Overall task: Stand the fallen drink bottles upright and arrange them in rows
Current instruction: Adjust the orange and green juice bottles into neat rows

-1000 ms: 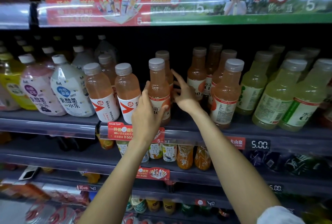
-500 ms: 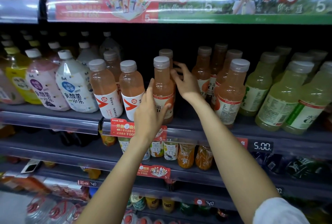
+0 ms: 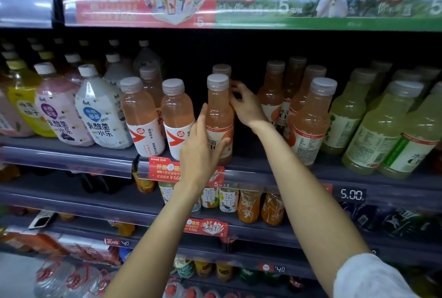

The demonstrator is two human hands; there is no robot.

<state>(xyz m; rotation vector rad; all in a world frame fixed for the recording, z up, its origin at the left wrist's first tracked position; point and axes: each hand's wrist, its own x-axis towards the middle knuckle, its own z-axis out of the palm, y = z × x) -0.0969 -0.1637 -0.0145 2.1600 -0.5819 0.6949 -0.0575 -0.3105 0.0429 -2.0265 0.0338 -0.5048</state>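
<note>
- The pink drink bottle (image 3: 219, 116) is held upright at the shelf (image 3: 263, 166) front edge, the left hand (image 3: 201, 151) wrapped round its label.
- The right hand (image 3: 246, 106), fingers curled, has been drawn in from behind onto its shoulder.
- The bottle is judged nearly aligned with its row.

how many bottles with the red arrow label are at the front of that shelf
2: one red-arrow bottle beside the white milky bottle, the other just left of the left hand. More may be hidden behind.
</note>
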